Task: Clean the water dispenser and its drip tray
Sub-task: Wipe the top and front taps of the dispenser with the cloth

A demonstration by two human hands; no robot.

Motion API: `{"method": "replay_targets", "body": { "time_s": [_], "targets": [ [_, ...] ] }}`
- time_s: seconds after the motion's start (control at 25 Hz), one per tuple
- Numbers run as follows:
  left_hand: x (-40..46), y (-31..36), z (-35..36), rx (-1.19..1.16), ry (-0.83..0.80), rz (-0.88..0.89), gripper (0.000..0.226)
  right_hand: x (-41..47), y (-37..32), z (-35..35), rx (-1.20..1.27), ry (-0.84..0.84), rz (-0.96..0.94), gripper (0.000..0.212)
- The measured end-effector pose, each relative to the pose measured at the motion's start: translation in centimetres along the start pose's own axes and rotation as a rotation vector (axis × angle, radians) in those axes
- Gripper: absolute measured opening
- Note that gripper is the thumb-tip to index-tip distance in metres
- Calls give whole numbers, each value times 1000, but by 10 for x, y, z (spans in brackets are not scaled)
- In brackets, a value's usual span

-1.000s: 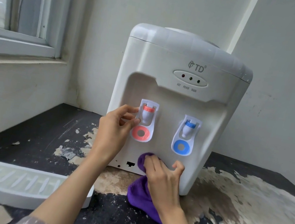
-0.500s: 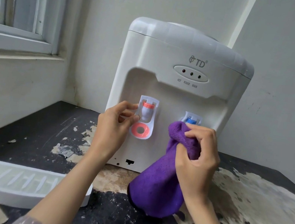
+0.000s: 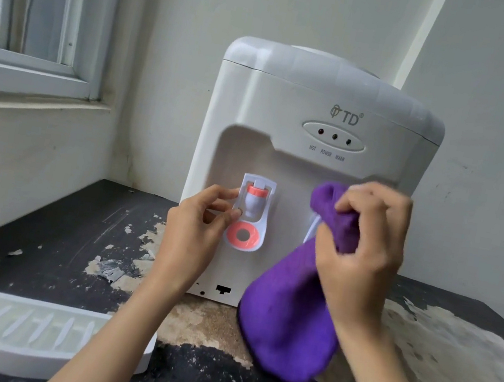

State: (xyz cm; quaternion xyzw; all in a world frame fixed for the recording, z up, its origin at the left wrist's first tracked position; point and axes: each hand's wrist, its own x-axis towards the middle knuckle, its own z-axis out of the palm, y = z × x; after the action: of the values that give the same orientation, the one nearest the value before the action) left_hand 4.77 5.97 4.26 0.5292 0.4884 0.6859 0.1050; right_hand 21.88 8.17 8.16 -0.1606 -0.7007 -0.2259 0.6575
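Change: right hand (image 3: 363,253) w/ purple cloth (image 3: 288,327) has gone up from dispenser's foot to blue-tap side, 3 o'clock of recess; tap now hidden.
Meaning: judged wiping taps; lower front likely done.
Left hand (image 3: 194,231): fingers pinched at red tap (image 3: 253,202) frame, bracing.
Right hand: closed on cloth.
Water dispenser (image 3: 292,104): upright, desk centre.
Drip tray (image 3: 4,329): detached, 8 o'clock, untouched.
Desk (image 3: 61,245): dark, paint flaking.
Room: window (image 3: 39,21) 10 o'clock, pale walls.

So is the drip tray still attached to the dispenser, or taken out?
Taken out. The drip tray lies flat on the counter, to the left of the water dispenser and apart from it.
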Motion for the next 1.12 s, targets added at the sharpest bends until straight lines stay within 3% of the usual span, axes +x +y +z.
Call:
{"method": "replay_targets", "body": {
  "time_s": [0.12, 0.2, 0.28, 0.4, 0.68, 0.92, 1.12],
  "targets": [
    [1, 0, 0, 9, 0, 4, 14, 18, 25, 17, -217, -51, -296, 39],
    [0, -1, 0, 10, -5, 4, 14, 20, 40, 25, -280, -103, -555, 32],
    [0, -1, 0, 11, 1, 6, 14, 23, 49, 28, -299, -177, -669, 23],
    [1, 0, 1, 12, 8, 6, 15, 27, 52, 35, -339, -286, -562, 16],
    [2, 1, 0, 25, 14, -3, 15, 24, 41, 16, -299, -505, -209, 35],
    [1, 3, -2, 37, 5, -8, 15, 21, 21, 9, -247, -476, 221, 35],
    [3, 3, -2, 42, 6, -23, 16, 14, 16, 8, -295, -416, 282, 30]
  ]
}}
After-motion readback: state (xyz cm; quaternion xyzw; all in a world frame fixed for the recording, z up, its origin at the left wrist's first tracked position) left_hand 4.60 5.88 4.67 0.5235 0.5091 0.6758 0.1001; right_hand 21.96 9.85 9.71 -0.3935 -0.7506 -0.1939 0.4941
